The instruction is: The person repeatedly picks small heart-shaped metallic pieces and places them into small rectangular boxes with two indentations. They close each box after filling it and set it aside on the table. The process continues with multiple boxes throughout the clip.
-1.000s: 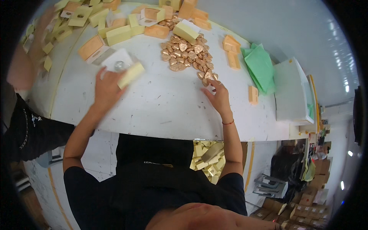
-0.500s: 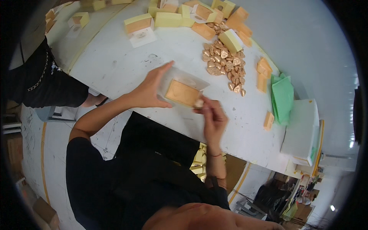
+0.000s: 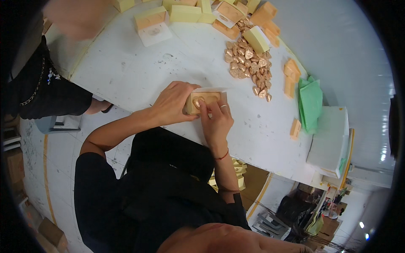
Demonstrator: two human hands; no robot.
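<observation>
My left hand [image 3: 174, 103] is closed around the left side of a small box with a raised white lid [image 3: 217, 90] at the table's near edge. Inside the box is a peach-orange insert [image 3: 209, 96] with shaped hollows. A gold foil-wrapped heart [image 3: 196, 101] sits at the left hollow. Bent over the box, my right hand [image 3: 218, 121] has its thumb and fingertips on that heart. The fingers partly cover the insert's right side.
Beyond my hands lies a heap of gold foil-wrapped hearts [image 3: 253, 63]. Yellow boxes [image 3: 184, 13] and loose orange inserts [image 3: 291, 71] line the far side. Green sheets [image 3: 310, 105] lean by a white foam box [image 3: 329, 141] at right. Another person's blurred hand [image 3: 78, 17] shows upper left.
My right hand has brought the gold heart from the box's near right corner into the left of the insert. The box has turned slightly. The other person's blurred hand has appeared upper left.
</observation>
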